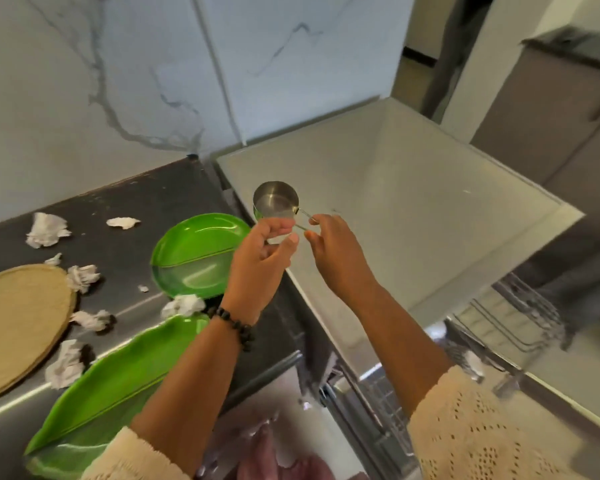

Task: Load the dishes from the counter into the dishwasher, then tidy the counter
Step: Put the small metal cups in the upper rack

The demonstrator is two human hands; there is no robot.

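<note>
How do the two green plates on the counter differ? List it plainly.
Shape: the far green plate is a short, rounded oval; the near green plate is long and narrow, like a leaf.
Position: the far plate lies wholly on the counter; the near plate reaches the counter's front edge, partly hidden by the left forearm.
Both are glossy green, lie flat and look empty.

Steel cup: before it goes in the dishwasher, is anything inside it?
The steel cup, held by the left hand and right hand, shows only bare shiny metal inside. The left fingers cover its near side.
</note>
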